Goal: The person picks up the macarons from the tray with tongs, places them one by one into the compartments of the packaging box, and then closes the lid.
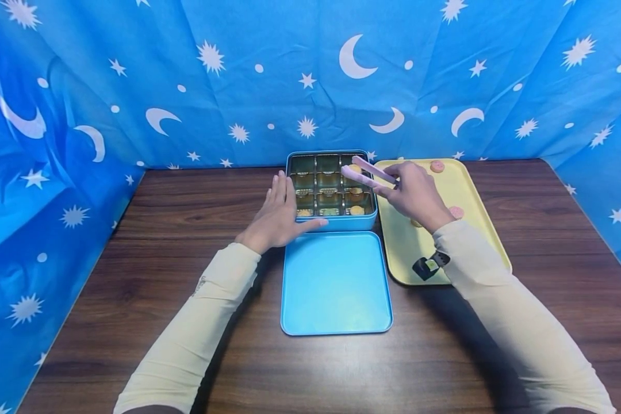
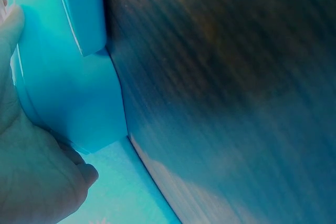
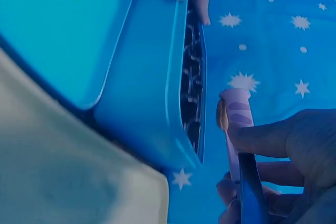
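My left hand lies against the left side of a blue tin, fingers straight, thumb along its front rim. Inside the tin is a gold insert divided into compartments, and round cookies sit in the front row. My right hand holds pink tongs over the tin's right side. Between the tong tips is a small round cookie, seen edge-on in the right wrist view. In the left wrist view, the left palm and thumb lie along the tin's wall.
A blue lid lies flat in front of the tin. To the right, a yellow tray carries several cookies, including a pink one at its far end. Behind the wooden table hangs a blue curtain with stars and moons.
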Demonstrator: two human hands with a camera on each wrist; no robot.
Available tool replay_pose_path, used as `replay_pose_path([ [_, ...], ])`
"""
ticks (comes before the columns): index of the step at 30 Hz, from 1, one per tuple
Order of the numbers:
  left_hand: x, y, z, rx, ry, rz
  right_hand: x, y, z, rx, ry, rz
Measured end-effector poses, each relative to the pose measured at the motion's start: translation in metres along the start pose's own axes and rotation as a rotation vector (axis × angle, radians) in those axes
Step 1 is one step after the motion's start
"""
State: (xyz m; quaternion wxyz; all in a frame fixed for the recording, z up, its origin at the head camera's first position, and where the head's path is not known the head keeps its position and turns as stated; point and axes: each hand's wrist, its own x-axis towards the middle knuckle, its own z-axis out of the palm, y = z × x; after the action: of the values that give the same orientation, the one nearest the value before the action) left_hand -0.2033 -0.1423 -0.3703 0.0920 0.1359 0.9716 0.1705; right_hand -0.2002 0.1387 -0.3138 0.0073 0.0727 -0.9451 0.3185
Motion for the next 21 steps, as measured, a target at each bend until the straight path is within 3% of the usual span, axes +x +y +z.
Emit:
replay_pose_path([
  [21, -0.001, 0.001, -0.001, 0.015, 0.004, 0.009, 0.004, -0.019, 0.024, 0.037, -0.061, -0.023],
])
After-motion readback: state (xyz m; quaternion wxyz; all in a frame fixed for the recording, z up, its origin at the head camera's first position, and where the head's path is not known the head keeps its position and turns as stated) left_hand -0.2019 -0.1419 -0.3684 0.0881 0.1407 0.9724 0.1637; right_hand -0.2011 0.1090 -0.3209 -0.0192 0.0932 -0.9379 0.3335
